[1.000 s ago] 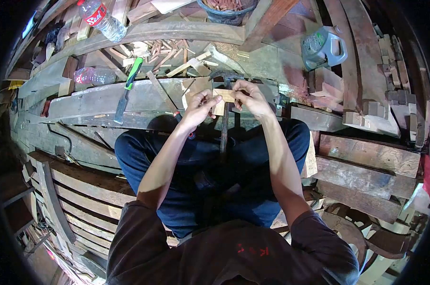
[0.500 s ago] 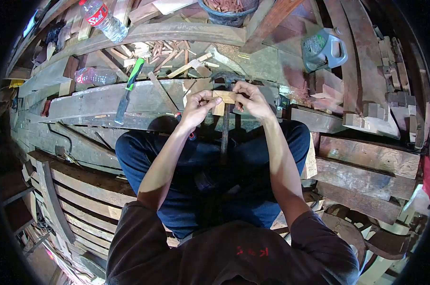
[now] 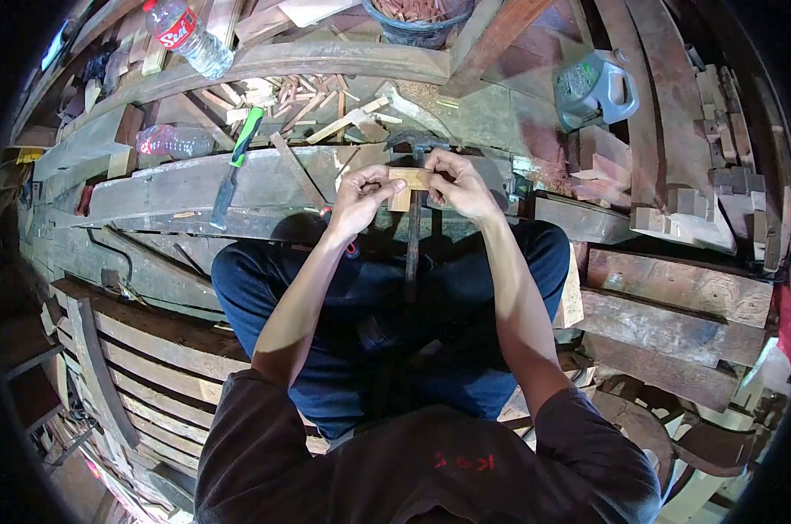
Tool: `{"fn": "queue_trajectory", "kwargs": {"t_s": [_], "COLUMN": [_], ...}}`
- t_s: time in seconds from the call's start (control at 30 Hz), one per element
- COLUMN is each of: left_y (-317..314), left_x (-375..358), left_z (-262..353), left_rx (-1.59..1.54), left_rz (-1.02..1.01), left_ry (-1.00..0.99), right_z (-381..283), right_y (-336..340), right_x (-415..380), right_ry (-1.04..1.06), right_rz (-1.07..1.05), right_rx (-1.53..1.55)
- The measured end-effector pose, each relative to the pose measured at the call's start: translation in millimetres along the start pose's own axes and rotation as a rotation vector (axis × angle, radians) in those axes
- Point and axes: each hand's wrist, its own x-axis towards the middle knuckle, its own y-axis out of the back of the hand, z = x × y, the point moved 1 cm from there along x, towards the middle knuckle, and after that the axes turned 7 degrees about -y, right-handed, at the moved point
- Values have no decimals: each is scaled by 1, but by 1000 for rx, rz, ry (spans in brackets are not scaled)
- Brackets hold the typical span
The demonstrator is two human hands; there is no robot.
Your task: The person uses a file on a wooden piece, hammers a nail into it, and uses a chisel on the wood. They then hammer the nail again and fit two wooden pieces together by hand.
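A small light wooden piece (image 3: 407, 179) is held between my two hands over the plank in front of me. My left hand (image 3: 361, 196) pinches its left end between thumb and fingers. At its right end, my right hand (image 3: 459, 185) has its fingers closed on it. Another light wooden part (image 3: 400, 202) shows just below the piece. A hammer (image 3: 414, 236) lies beneath, its head beyond my hands and its handle pointing toward my lap. Left of my hands, a chisel-like tool with a green and black handle (image 3: 248, 136) rests on the plank (image 3: 151, 194).
Wood offcuts (image 3: 303, 98) lie beyond the plank. A red-labelled bottle (image 3: 188, 39) and another clear bottle (image 3: 173, 141) are at the left. A bucket of wood pieces (image 3: 420, 28) stands at the top, and a jug (image 3: 594, 92) at the right. Stacked boards (image 3: 675, 288) lie right of my knee.
My right hand has shifted slightly left, its fingers closer around the end of the small wooden piece. My left hand has barely moved.
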Motion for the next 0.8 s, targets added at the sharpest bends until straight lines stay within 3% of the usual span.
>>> {"fn": "queue_trajectory", "kwargs": {"t_s": [0.23, 0.8], "left_y": [0, -4], "left_x": [-1, -2], "left_z": [3, 9], "left_rx": [-44, -197], "left_rz": [-8, 54], "left_ry": [-2, 29], "right_z": [-6, -11], "right_y": [-2, -13], "right_x": [-4, -7], "right_ry": [-1, -71], "right_rz": [-3, -33], "right_rx": [60, -180]}}
